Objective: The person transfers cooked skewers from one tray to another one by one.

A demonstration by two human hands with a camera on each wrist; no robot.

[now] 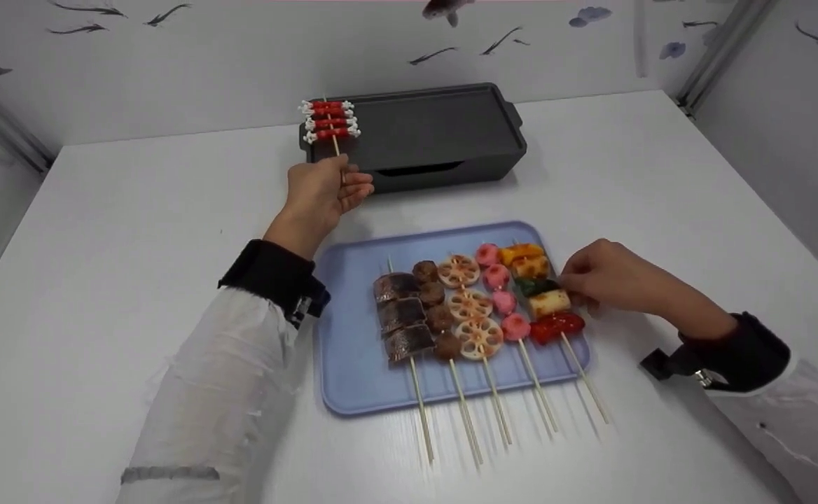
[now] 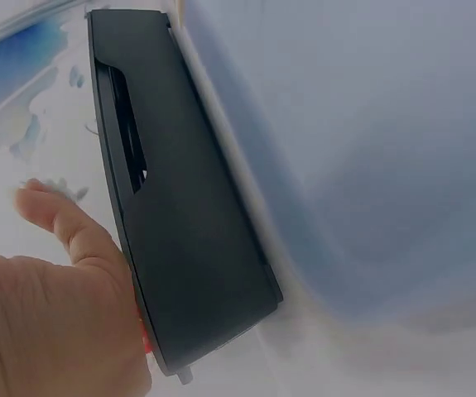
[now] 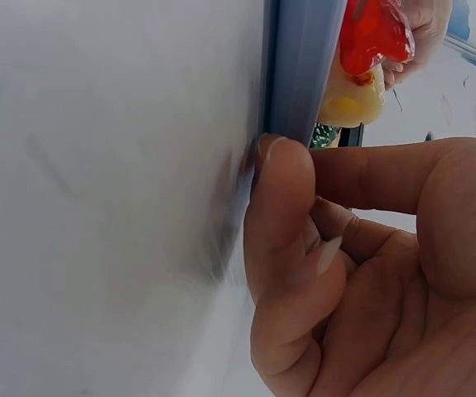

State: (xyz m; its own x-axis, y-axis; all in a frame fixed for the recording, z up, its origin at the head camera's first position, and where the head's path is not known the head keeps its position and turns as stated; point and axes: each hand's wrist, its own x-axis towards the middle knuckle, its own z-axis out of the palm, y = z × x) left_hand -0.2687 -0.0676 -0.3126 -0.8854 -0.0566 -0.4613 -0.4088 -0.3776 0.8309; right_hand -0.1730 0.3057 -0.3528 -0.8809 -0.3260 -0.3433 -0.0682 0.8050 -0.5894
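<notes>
My left hand [image 1: 321,185] pinches the stick of a skewer [image 1: 329,122] with red, white-ended pieces, at the left end of the black grill [image 1: 437,126]. In the left wrist view, the hand partly hides that skewer. My right hand [image 1: 612,276] holds the right edge of the blue tray [image 1: 346,336] between thumb and fingers; the right wrist view shows the fingers [image 3: 279,207] at the tray's rim [image 3: 300,74]. Beside that hand, on the tray, lies a skewer of mixed colourful pieces [image 1: 549,301].
Also on the tray are skewers of dark chunks [image 1: 405,315], brown balls [image 1: 440,318], lotus root slices [image 1: 479,337] and pink balls [image 1: 503,301]. Their sticks poke out past its front edge. A patterned wall [image 1: 241,63] stands behind the grill on the white table [image 1: 136,231].
</notes>
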